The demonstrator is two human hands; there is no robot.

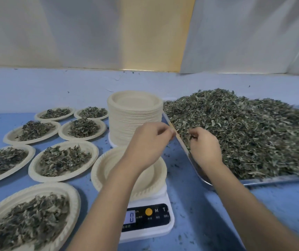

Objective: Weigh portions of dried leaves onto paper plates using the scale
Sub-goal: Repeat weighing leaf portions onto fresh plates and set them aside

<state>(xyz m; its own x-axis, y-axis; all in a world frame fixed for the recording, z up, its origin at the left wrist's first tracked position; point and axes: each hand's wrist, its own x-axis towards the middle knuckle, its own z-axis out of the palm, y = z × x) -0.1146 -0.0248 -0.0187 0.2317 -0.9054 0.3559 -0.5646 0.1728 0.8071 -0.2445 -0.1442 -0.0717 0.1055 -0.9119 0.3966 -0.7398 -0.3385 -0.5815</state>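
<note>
Your right hand [204, 144] had its fingers curled into the coarse, crumbly grey-green heap of dried leaves [244, 133], gripping a clump at the near-left edge of the shallow rectangular steel tray [271, 179]. Your left hand [150, 140] hung just beside that edge, fingertips drawn to the thumb; whether it pinched anything could not be told. Below it, an empty round cream paper plate [108, 167] with a crimped rim sat on the white plastic digital scale [147, 227], which read 0; on the smooth blue tabletop [199, 205] stood a tall stack of matching plates [134, 122] behind and seven leaf-filled plates [32, 170] to the left.
</note>
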